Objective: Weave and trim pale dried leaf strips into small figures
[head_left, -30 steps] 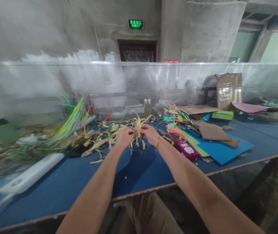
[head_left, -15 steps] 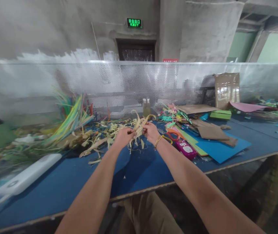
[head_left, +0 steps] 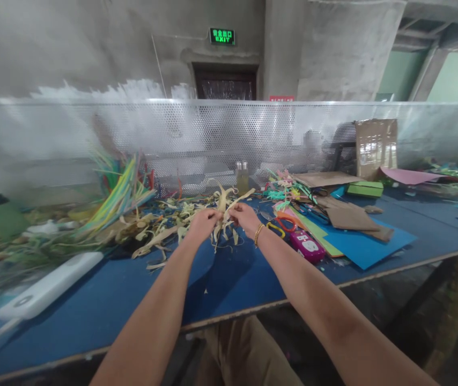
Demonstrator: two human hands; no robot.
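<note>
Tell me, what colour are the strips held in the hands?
The strips are pale straw-yellow, shown in the head view.

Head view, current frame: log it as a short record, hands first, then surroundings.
Left hand: pinching a pale curled bundle
Right hand: fingertips at the same bundle; gold bracelet on wrist
Left side: loose pale strips, white corded bar
Right side: purple object, blue sheet
Behind: perforated screen

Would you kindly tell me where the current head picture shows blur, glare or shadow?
Head view: the greenish pile on the left is smeared, while the pale strips near centre look clearer; head view: bright glare on the brown panel; head view: a soft shadow on the blue table.
</note>
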